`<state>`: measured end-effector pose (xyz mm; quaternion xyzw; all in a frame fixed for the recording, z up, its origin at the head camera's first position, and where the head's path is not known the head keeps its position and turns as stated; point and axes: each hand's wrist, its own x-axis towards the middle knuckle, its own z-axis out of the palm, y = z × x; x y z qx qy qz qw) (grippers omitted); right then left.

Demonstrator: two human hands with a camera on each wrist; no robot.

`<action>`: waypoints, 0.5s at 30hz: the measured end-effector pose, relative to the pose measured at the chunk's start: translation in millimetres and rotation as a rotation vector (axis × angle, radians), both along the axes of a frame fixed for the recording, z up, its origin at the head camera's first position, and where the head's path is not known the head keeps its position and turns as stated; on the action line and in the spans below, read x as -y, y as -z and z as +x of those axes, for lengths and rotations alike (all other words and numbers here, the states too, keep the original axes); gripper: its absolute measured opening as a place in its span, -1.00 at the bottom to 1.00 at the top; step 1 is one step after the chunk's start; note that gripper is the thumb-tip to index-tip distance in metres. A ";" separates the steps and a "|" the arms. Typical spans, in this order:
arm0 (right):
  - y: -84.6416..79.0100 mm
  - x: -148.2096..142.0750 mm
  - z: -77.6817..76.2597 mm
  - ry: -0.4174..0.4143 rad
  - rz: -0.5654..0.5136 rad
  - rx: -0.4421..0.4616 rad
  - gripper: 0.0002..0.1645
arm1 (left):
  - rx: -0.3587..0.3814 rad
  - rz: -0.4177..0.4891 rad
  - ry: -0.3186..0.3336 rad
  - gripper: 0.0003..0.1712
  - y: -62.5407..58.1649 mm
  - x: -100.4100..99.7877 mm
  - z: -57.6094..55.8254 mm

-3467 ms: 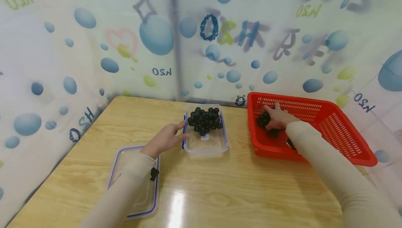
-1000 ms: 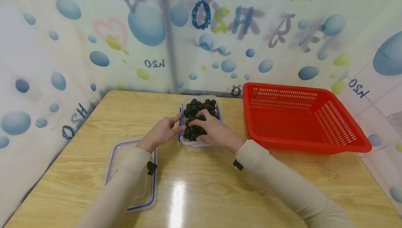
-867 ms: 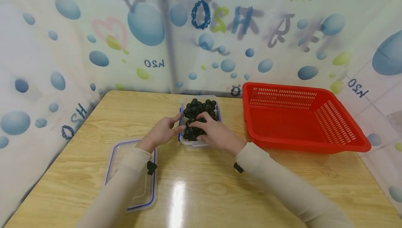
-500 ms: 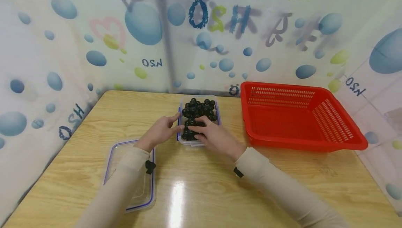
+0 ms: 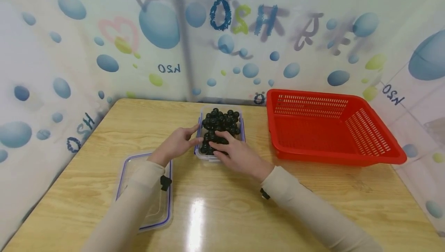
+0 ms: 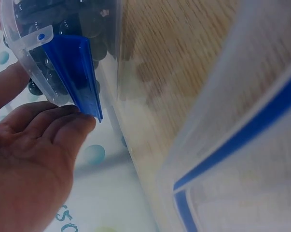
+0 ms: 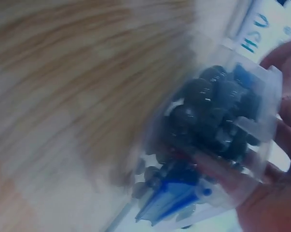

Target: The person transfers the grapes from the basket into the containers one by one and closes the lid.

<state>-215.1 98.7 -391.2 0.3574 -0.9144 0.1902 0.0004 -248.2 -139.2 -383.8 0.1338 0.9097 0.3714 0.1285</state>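
A clear plastic food container (image 5: 209, 158) with blue side latches stands at the middle back of the table, filled with bunches of black grapes (image 5: 215, 119). My left hand (image 5: 178, 144) is at the container's left wall, fingers extended; in the left wrist view the fingertips meet the lower edge of its blue latch (image 6: 70, 72), with the thumb near the rim. My right hand (image 5: 240, 153) reaches in over the front rim, its spread fingers resting on the nearer grapes and hiding part of them. Through the container's wall, the right wrist view shows grapes (image 7: 208, 111) packed together.
The container's lid (image 5: 161, 205), clear with a blue seal, lies on the table at left, partly under my left forearm. A red slotted basket (image 5: 313, 157) stands at right. A patterned curtain (image 5: 229, 66) hangs behind the wooden table (image 5: 243, 213).
My right hand came from the red basket with a bunch of grapes to the container. Lately its fingers have straightened and slid slightly toward me over the grapes. The left hand stays at the container's side.
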 end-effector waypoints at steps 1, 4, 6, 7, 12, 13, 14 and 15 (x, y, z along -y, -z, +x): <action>0.1 0.2 1.0 0.002 0.000 -0.006 -0.49 | -0.007 -0.006 0.005 -0.25 0.5 0.5 0.7; -4.5 2.1 7.3 0.047 0.019 -0.085 -0.49 | -0.032 -0.030 0.018 -0.24 -1.6 2.8 4.1; -11.2 5.6 14.7 0.102 -0.022 -0.179 -0.51 | -0.058 -0.057 0.015 -0.24 -8.0 8.7 9.5; -15.2 8.5 19.4 0.131 -0.059 -0.214 -0.53 | -0.070 -0.078 0.005 -0.25 -12.6 13.8 13.9; -23.2 39.6 42.0 0.116 -0.269 -0.085 -0.75 | -0.191 -0.286 -0.126 -0.44 -29.8 64.6 48.1; -22.0 49.3 45.0 0.106 -0.256 0.009 -0.76 | -0.199 -0.335 -0.160 -0.46 -29.9 78.0 56.6; -19.6 59.9 46.6 0.101 -0.218 0.087 -0.74 | -0.205 -0.378 -0.193 -0.49 -28.3 91.9 64.9; -17.1 71.1 47.6 0.106 -0.179 0.170 -0.71 | -0.198 -0.410 -0.223 -0.50 -25.7 105.3 73.2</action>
